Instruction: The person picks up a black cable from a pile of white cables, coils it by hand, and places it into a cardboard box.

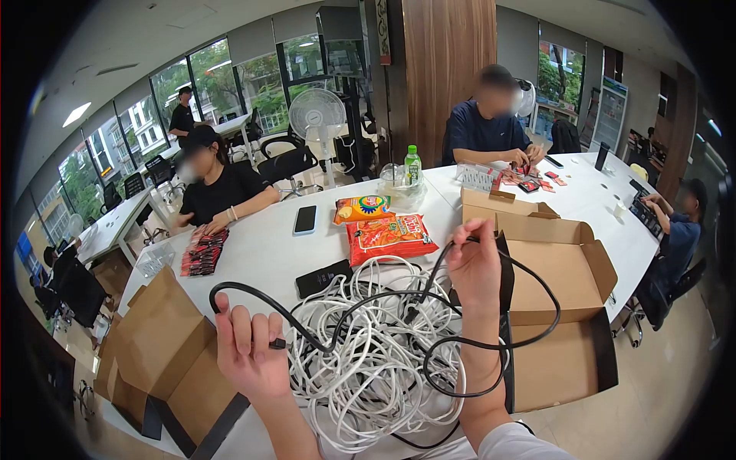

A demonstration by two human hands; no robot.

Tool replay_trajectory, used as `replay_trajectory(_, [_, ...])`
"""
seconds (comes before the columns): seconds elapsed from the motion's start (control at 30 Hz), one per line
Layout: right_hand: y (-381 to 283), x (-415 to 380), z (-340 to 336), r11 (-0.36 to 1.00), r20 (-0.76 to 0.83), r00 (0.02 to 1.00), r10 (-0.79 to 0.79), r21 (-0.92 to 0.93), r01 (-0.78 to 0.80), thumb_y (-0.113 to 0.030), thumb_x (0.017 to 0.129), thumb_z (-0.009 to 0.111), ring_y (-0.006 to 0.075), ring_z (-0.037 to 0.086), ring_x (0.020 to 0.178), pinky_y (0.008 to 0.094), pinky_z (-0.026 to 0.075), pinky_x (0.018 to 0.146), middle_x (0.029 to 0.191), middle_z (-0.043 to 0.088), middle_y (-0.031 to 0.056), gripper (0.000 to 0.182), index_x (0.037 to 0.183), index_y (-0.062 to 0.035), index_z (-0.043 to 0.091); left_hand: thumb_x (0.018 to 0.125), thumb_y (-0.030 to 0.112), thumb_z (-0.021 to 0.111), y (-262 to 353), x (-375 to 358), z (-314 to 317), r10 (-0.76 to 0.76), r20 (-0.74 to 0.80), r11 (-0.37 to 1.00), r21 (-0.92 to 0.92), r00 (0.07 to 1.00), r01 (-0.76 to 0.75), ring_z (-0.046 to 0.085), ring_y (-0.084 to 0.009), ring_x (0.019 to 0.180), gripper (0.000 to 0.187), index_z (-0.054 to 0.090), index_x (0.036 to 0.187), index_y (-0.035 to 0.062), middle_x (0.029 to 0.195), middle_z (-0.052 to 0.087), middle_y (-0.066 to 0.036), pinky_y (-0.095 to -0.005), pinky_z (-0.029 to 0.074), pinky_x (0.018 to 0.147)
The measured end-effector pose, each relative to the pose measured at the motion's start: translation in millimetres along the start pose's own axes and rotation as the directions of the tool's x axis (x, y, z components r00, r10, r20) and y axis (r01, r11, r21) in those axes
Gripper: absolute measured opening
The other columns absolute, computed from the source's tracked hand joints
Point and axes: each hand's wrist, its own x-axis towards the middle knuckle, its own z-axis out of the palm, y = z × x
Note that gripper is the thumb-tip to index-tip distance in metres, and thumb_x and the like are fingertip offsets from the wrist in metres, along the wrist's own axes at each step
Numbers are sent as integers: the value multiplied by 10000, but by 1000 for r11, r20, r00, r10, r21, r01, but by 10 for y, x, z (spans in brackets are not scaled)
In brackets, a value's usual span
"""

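Observation:
A black cable [558,310] is raised above the table, held in both hands. My left hand [251,349], at the lower left, has its fingers curled round one end, with a small dark plug [277,344] sticking out beside them. Higher up on the right, my right hand [473,264] pinches another stretch of the same cable, which loops down past my right forearm. Between and below the hands lies a tangled heap of white cables [360,368], with some black strands running through it. Part of the heap is hidden behind my right forearm.
Open cardboard boxes stand left [157,345] and right [556,268]. Beyond the heap lie a black phone [323,279], a red snack bag [391,238], an orange snack bag [360,208] and a light-blue-edged phone [304,219]. A green-capped bottle [413,167] stands behind. Co-workers sit around the table handling small packets.

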Motion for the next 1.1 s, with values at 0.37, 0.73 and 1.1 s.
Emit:
replay_trajectory(0.37, [-7,-52,360,832,7,923,-384,-432,349,-184,1010,392,193,618,932,333,530,848,1168,543,189,220,1140,-14,443,944,117,479,2,119,-22,108,-177,991,92,978,-93,344,-93,655,191,524,1123,66,691,343,37,-275,325,738])
replay_trajectory(0.73, [-140,-185,402,828,178,941,287,447,-337,-290,1039,304,78,365,468,223,353,415,583,390,-35,351,1144,-11,490,975,148,474,-127,132,8,165,-361,908,418,918,1,414,-75,591,133,517,1092,103,732,455,17,-258,410,605])
replay_trajectory(1.1, [-150,-351,777,694,659,239,713,-713,-103,-175,955,529,148,480,504,264,383,498,613,562,28,239,1088,22,556,985,140,455,202,257,-452,-175,-360,957,-282,916,71,501,-109,685,255,557,1195,38,1200,577,-88,-243,478,636])
